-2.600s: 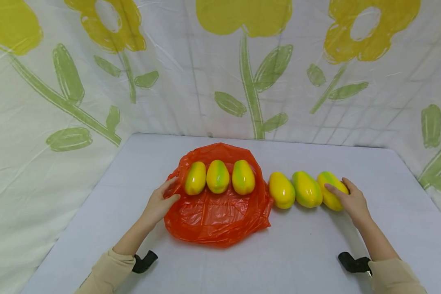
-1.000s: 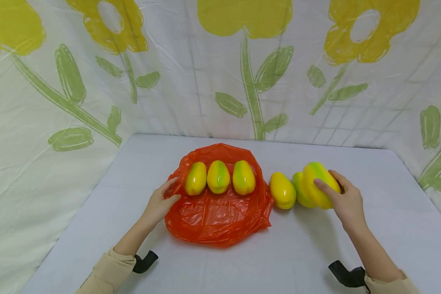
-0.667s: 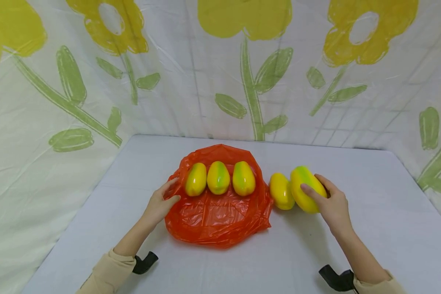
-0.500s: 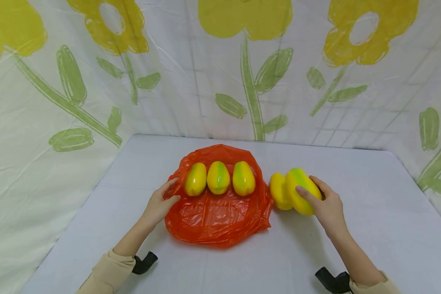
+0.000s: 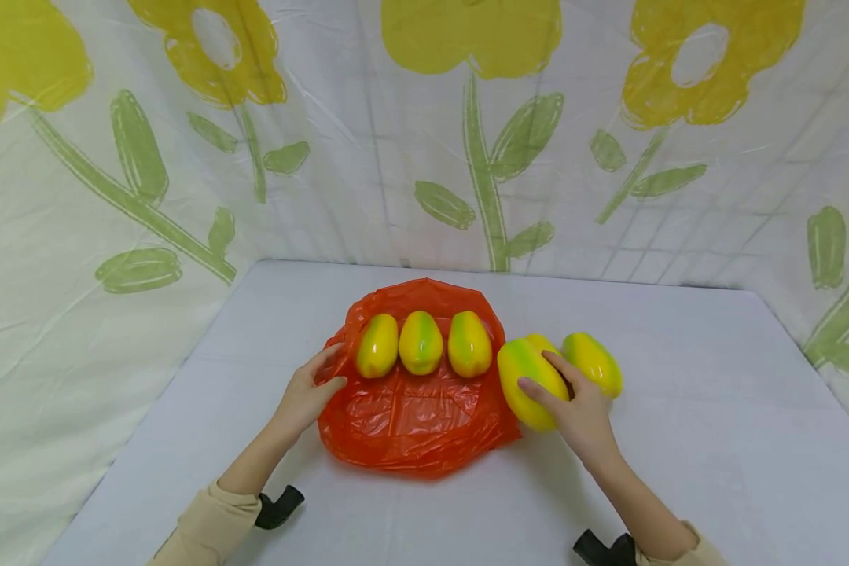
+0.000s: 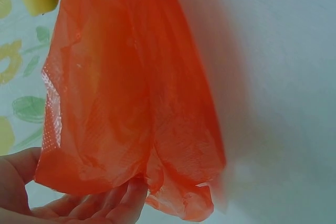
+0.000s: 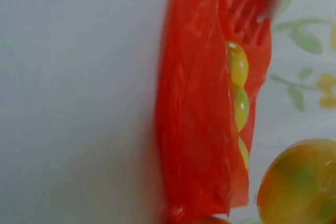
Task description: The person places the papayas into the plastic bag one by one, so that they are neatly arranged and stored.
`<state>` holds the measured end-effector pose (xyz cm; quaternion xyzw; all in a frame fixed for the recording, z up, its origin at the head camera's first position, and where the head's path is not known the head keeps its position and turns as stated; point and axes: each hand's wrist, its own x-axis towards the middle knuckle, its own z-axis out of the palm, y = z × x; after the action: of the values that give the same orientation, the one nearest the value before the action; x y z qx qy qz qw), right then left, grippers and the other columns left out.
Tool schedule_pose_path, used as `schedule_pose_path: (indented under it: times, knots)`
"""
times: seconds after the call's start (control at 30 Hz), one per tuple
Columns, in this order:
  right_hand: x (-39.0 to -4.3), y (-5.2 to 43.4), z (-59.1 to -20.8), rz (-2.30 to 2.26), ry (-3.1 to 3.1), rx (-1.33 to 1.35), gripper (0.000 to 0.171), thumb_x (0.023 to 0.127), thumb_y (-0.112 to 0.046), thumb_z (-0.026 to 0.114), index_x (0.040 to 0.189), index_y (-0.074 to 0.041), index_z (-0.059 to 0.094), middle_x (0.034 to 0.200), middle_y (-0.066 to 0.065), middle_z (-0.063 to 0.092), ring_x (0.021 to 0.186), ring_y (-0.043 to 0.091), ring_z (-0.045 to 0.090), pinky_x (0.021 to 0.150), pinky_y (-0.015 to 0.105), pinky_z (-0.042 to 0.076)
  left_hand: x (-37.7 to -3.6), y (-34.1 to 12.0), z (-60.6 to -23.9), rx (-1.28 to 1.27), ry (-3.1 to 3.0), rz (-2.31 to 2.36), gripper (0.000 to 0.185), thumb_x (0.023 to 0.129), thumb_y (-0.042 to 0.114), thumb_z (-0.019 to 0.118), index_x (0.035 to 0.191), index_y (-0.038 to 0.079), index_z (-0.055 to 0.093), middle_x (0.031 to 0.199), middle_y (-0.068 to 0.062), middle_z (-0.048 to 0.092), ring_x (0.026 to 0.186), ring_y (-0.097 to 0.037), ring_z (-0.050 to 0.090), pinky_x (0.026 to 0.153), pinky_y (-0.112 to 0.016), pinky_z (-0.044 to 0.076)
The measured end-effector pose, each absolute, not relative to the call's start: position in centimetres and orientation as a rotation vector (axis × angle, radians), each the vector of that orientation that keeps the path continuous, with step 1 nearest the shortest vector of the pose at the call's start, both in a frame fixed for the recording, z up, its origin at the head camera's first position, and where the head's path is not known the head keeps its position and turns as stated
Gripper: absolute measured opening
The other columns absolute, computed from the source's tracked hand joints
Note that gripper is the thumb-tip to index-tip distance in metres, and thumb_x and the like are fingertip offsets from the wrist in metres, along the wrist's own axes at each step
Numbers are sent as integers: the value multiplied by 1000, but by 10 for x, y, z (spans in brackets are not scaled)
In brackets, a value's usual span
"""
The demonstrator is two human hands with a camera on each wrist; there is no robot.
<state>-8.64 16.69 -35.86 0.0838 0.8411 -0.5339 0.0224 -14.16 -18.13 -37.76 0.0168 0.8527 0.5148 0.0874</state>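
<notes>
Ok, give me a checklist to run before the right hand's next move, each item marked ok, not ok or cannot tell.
1. Grip: ok. The right hand has thumb and fingers around the held fruit.
2. Bag mouth: ok. The red bag is spread open.
3. Bag steadied: cannot tell. The left hand touches its left side, but how firmly is unclear.
4. Free room: ok. Bare red plastic shows in front of the row of three fruits.
5. Held fruit over the opening: not ok. It is only at the right rim.
6. Clear of the partly hidden loose fruit: cannot tell. They overlap in the head view.
</notes>
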Motion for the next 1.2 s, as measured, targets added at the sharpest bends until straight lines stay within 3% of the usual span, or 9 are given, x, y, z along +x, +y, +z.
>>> schedule_pose_path:
  times: [0.2, 0.5, 0.73, 1.03, 1.2]
  knots:
    - [-84, 151, -361, -1668, 2581, 247, 71, 89, -41, 67, 147, -9, 41, 141, 18, 46, 116, 31, 46, 92, 39, 46, -141, -182, -378, 47, 2541, 1535, 54, 96, 5, 47, 148, 1, 34, 145, -26, 40, 134, -42, 36, 105, -55, 38]
    - [-83, 126, -368, -1699, 2586, 174, 69, 87, -37, 71, 143, -7, 47, 142, 15, 48, 118, 32, 46, 96, 46, 46, -139, -181, -378, 56, 2525, 1562, 54, 96, 3, 47, 148, -2, 34, 146, -27, 39, 134, -42, 36, 106, -54, 37]
    - [-81, 99, -373, -1722, 2584, 118, 65, 85, -35, 72, 139, -6, 52, 128, 16, 57, 108, 29, 52, 88, 42, 53, -138, -181, -377, 77, 2523, 1571, 54, 96, 3, 47, 148, -3, 33, 146, -28, 39, 134, -43, 36, 107, -54, 36]
    - [-84, 75, -381, -1810, 2468, 72, 67, 84, -39, 72, 137, -4, 53, 124, 14, 59, 106, 28, 52, 83, 38, 54, -139, -180, -377, 48, 2522, 1564, 54, 96, 3, 48, 148, -2, 33, 145, -28, 40, 134, -43, 36, 107, -54, 36]
    - [-87, 61, -385, -1852, 2376, 64, 68, 85, -41, 71, 139, -4, 51, 131, 14, 56, 113, 29, 50, 90, 43, 52, -140, -179, -377, 47, 2518, 1565, 55, 96, 4, 48, 148, -2, 33, 145, -27, 40, 135, -42, 36, 107, -54, 35]
